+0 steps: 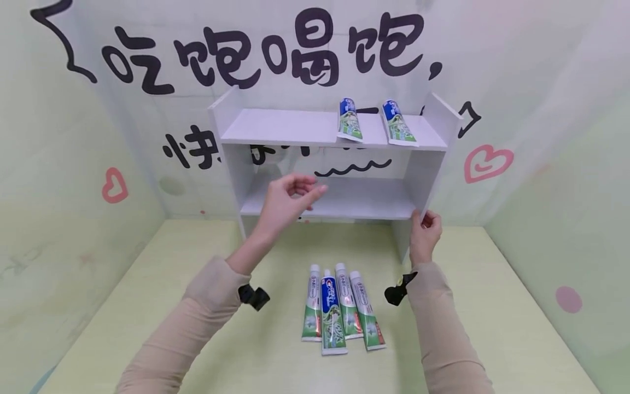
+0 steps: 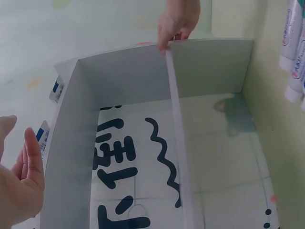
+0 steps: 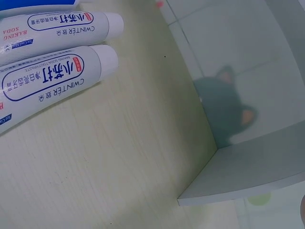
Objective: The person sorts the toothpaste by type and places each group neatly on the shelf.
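Observation:
A white two-tier shelf (image 1: pixel 364 200) stands at the back of the table. My left hand (image 1: pixel 289 201) is raised in front of its lower board, fingers loosely bent and holding nothing. At the shelf's right side, my right hand (image 1: pixel 426 236) grips the edge of the side panel, near the end of the lower board. On the top board lie two blue-and-green toothpaste tubes (image 1: pixel 350 121), (image 1: pixel 398 123). Below, side by side on the table, are a blue-and-green toothpaste tube (image 1: pixel 332 314) and three white-and-green toothpaste tubes (image 1: pixel 311 303), (image 1: pixel 348 301), (image 1: pixel 366 311), caps toward the shelf.
The pale wooden table (image 1: pixel 197 339) is enclosed by a back wall (image 1: pixel 275 33) with black lettering and by walls on both sides. Raised end panels (image 1: pixel 445 117) bound the top board. Each wrist carries a black camera mount (image 1: pixel 254 297).

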`<state>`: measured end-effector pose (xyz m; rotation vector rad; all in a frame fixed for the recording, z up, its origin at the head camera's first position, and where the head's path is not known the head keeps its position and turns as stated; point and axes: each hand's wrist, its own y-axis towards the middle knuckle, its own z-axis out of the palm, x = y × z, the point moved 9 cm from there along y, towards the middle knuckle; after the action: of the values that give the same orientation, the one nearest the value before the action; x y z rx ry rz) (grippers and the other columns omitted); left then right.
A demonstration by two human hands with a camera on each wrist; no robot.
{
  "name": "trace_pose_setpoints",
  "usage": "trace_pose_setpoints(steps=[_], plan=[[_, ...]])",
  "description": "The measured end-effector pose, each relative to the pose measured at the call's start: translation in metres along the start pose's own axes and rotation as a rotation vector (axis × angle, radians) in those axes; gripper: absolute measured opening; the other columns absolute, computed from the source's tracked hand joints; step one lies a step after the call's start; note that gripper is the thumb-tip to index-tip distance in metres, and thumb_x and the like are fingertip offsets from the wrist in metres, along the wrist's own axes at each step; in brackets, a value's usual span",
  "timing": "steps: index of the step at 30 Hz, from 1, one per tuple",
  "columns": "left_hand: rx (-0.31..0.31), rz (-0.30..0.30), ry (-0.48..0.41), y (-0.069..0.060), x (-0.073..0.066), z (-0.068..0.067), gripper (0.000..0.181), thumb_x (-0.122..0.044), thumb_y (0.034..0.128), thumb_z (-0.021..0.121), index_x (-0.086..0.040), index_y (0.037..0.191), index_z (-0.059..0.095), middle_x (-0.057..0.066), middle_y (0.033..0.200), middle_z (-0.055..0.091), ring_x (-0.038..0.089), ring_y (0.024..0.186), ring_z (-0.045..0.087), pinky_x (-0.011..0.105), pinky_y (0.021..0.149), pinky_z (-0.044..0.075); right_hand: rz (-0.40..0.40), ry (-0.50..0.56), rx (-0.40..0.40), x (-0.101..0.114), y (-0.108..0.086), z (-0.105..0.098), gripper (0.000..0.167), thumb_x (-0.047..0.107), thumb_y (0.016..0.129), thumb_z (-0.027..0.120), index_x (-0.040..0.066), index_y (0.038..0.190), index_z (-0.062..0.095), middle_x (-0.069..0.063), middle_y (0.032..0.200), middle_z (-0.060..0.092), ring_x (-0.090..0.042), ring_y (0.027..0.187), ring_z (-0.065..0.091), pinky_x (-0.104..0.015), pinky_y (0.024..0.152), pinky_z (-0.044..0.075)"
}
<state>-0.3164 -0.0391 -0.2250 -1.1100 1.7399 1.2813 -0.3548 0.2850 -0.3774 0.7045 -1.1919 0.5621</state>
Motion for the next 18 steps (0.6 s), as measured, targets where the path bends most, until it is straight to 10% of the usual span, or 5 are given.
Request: trace_pose_setpoints(steps=[18], plan=[[0.05, -0.211, 0.092, -0.059, 0.12, 0.012, 0.044, -0.027, 0.0766, 0.073, -0.001, 0.109, 0.059, 0.011, 0.09, 0.063, 0.013, 0.074, 0.059, 0.024, 0.064, 0.055, -0.006, 0.012, 0.002, 0.004, -0.002, 0.001, 0.008, 0.013, 0.089, 0.055, 0.016, 0.089, 0.048, 0.005, 0.087, 0.046, -0.006, 0.081, 0.044, -0.012, 0.068, 0.04]])
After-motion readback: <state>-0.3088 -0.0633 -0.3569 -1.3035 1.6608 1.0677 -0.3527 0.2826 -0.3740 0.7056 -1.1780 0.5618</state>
